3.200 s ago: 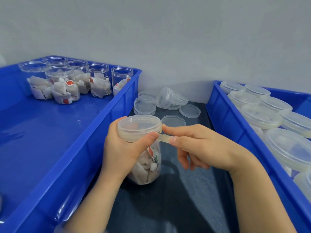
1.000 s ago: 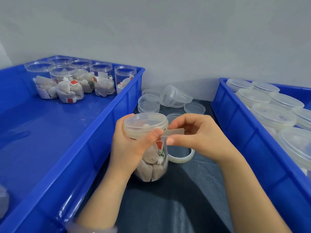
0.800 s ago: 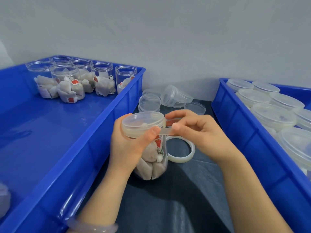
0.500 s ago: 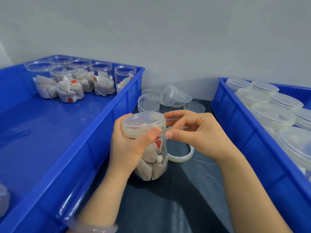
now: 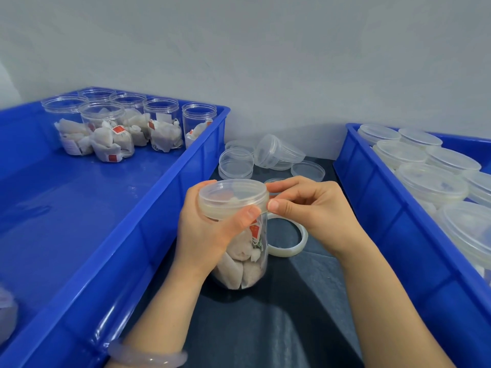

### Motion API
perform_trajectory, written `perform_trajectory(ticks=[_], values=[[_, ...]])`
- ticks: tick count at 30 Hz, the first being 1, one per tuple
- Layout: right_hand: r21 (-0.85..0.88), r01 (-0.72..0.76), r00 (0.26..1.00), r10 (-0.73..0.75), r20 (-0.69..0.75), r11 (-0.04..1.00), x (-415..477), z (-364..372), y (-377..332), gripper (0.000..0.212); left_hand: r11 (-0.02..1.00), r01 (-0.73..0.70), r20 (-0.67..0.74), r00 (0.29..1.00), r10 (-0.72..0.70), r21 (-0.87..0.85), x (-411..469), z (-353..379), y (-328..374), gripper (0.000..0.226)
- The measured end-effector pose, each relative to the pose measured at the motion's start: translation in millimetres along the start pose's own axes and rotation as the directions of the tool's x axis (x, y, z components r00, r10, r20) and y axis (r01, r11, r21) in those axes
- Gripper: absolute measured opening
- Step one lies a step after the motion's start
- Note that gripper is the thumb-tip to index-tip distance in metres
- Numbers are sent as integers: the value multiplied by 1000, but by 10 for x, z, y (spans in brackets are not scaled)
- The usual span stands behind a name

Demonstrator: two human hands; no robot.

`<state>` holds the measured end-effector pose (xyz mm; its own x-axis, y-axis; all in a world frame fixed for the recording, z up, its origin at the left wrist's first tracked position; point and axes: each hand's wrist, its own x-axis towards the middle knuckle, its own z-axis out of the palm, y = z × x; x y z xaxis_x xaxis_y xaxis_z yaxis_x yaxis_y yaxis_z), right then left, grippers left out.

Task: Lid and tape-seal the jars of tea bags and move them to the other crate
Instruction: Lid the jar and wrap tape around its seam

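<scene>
Head cam only here. The jar (image 5: 247, 264) of tea bags stands upright on the dark counter (image 5: 279, 320) in the gap between the two blue crates, with its lid (image 5: 231, 195) on. The person's left hand (image 5: 210, 235) comes in from below and wraps round the jar's upper part, fingers curled behind it and thumb lying across the front, right at the lid's lower edge. The right hand (image 5: 313, 211) comes in from the right with fingers curled, thumb tip and forefinger tip both pinching at the lid's right side; can't tell if there's tape between them. A tape roll (image 5: 289, 251) lies flat just behind the jar. The left crate (image 5: 79, 208) has open jars (image 5: 106, 128) of tea bags in its far corner, and the right crate (image 5: 398, 235) holds lidded jars (image 5: 430, 181). Loose lids (image 5: 236, 166) sit at the back of the counter. There's a pale bracelet (image 5: 148, 357) on the left wrist.
</scene>
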<state>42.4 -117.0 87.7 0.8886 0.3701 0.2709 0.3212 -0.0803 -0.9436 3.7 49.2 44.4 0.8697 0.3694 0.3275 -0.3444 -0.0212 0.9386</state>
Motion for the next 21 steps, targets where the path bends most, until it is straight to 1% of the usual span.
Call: perform_trajectory(ticks=[3,6,9,11,13,15,16,18,19,21], values=[[-6,3,1000,-3,-8,1000,6,9,6,13,1000,0,8,1000,0,-4,-1,-9,1,71],[-53,5,1000,-6,-15,999,23,5,0,14,1000,-8,6,1000,8,-6,4,-3,-18,71],[-86,-15,1000,13,-23,996,22,-18,-4,24,1000,-23,28,999,23,-7,-5,-2,-26,69],[-66,-20,999,18,-28,998,9,-23,2,25,999,-17,43,999,18,-32,-24,9,-23,68],[-14,-18,1000,19,15,1000,25,-39,38,25,997,-22,59,998,26,-67,-30,1,-19,69],[61,-63,994,57,89,996,27,-57,97,37,996,-30,99,994,38,-85,-46,-4,-5,81],[91,-107,987,95,126,990,25,-63,121,50,995,-26,132,991,38,-94,-58,1,1,90],[178,-178,965,137,223,968,21,-82,171,93,992,13,199,980,12,-122,-80,12,23,101],[242,-193,953,123,276,951,11,-83,184,103,991,26,234,972,6,-133,-78,16,29,103],[332,-199,936,78,344,922,-2,-77,178,103,990,21,284,959,20,-140,-72,18,28,101]])
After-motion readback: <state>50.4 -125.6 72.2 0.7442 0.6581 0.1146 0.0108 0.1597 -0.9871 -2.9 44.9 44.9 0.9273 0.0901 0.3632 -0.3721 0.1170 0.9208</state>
